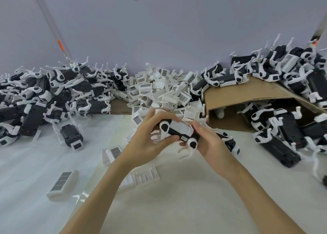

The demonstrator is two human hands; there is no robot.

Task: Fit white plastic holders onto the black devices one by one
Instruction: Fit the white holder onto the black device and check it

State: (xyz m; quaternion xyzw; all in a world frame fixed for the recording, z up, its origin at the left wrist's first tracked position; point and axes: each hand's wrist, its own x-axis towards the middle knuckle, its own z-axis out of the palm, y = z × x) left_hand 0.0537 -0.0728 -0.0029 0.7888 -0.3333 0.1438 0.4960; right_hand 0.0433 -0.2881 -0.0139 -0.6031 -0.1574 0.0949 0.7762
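- Gripped in left hand (150, 142) and right hand (208, 142): blocky black device (178, 132), ribbed white plastic holder (182, 126) on top.
- Heaped behind: boxy white holders (164, 90).

Two hands (146, 142), one cardboard box (247, 96) (holders, devices: uncountable heaps).

Left hand (145, 142) and right hand (210, 143) grip a black device (178, 133).

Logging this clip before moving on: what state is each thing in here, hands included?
Left hand: grips the held device.
Right hand: grips its other end.
Held black device: white holder on it, lifted off the table.
Holder pile: loose, unfitted.
Cardboard box: open, on its side.
Device on table: lying alone.
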